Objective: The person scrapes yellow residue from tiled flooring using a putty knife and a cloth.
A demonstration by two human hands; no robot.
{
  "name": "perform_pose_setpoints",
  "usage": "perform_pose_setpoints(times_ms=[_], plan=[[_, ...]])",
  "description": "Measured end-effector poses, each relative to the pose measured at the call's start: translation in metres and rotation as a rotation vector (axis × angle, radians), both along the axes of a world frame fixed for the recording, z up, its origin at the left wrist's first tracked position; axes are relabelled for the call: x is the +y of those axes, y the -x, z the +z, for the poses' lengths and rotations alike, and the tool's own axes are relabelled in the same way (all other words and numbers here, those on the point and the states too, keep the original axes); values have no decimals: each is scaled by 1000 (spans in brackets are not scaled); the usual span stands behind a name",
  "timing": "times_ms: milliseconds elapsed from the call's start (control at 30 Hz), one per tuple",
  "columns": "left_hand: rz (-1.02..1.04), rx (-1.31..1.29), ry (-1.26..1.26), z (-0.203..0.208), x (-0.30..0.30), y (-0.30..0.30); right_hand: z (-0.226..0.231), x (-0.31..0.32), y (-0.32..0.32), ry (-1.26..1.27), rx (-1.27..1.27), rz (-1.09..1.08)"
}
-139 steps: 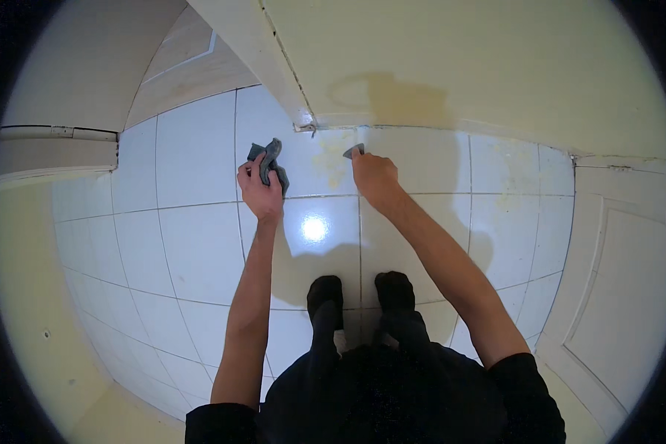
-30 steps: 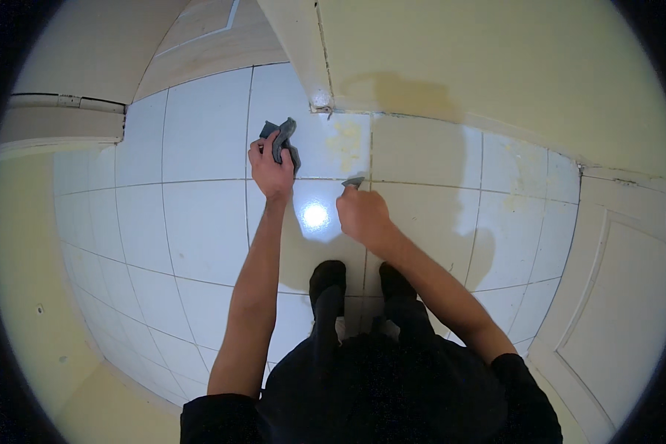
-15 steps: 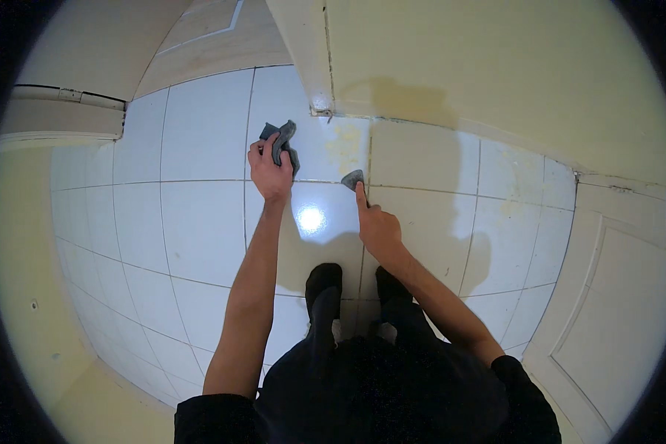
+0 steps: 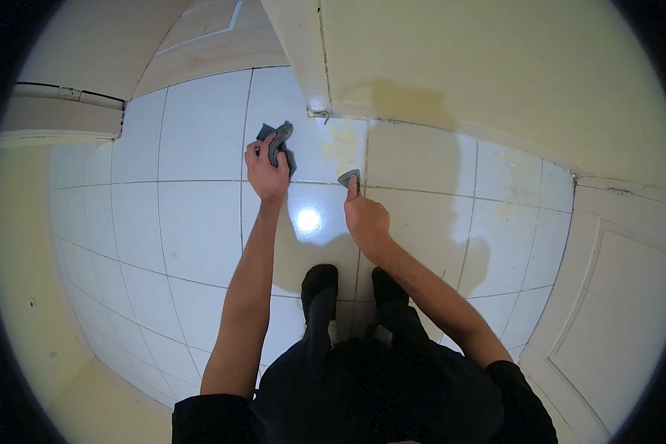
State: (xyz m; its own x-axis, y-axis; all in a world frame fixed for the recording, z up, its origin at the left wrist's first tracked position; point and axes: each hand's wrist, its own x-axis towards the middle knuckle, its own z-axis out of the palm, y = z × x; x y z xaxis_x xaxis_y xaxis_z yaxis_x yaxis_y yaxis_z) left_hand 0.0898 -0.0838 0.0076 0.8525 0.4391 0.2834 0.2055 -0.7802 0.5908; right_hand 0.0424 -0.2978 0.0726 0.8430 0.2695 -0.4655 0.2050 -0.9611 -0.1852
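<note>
A crumpled dark grey cloth [image 4: 279,140] lies on the white tiled floor [image 4: 203,148], gripped by my left hand [image 4: 266,174], whose fingers curl over it. To its right, my right hand [image 4: 367,220] is closed around a scraper [image 4: 348,176] with a small grey triangular blade. My index finger stretches forward along the tool, and the handle is mostly hidden in the fist. The blade is by a grout line, just below a tile with a patch of yellowish stains [image 4: 340,148].
More yellowish marks [image 4: 512,185] show on tiles at the right by the cream wall [image 4: 510,89]. A door frame edge [image 4: 307,66] meets the floor ahead. A panelled door [image 4: 614,296] stands at the right. My feet in dark socks [image 4: 320,283] are below the hands.
My right hand has swung slightly left and forward behind the scraper, while its blade is at nearly the same spot. My left hand and the cloth have hardly moved. The view has shifted a little.
</note>
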Motion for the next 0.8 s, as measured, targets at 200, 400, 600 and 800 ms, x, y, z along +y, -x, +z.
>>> perform_pose_setpoints(times_ms=[200, 400, 600, 800], plan=[[-16, -30, -7, 0, -6, -4, -3, 13, -26, 5, -113, 9], [1, -5, -26, -2, 4, 1, 17, 20, -11, 121, 93, 114], [-7, -3, -2, 0, -8, -5, -7, 14, -40, -3, -272, 102], [5, -16, -29, -2, 1, 3, -5, 20, -6, 78, -110, 126]])
